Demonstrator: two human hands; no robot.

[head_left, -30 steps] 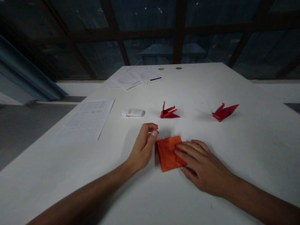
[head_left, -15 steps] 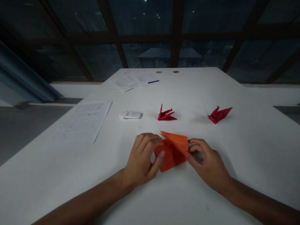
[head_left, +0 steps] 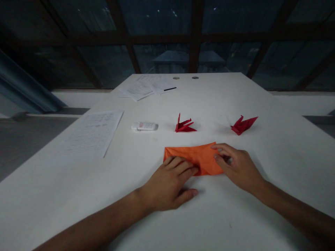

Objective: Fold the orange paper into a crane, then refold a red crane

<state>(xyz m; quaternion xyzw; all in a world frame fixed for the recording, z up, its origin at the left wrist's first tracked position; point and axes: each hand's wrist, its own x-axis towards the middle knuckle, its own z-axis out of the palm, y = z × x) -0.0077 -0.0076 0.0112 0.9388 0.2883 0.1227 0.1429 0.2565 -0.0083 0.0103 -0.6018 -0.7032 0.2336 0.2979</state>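
An orange sheet of origami paper [head_left: 202, 157], folded to a long rectangle, lies on the white table in front of me. My left hand [head_left: 171, 181] rests across its lower left part, palm down, fingers stretched out and thumb apart on the table. At the paper's right end is my right hand [head_left: 235, 165], its bent fingertips and thumb touching the top surface, with a gap between them. Two red folded paper cranes stand just beyond: one crane [head_left: 184, 126] behind the paper, another crane [head_left: 242, 126] farther right.
A white correction-fluid-like bottle [head_left: 145, 126] lies left of the cranes. Written sheets [head_left: 90, 134] cover the table's left side, with more papers [head_left: 141, 87] and a black strip [head_left: 170, 89] farther back. Two round discs [head_left: 195, 77] sit near the far edge, before dark windows.
The orange paper has gone from partly raised and folded over to lying flatter and wider. My left hand has flattened onto it; my right hand has shifted right and loosened from its edge.
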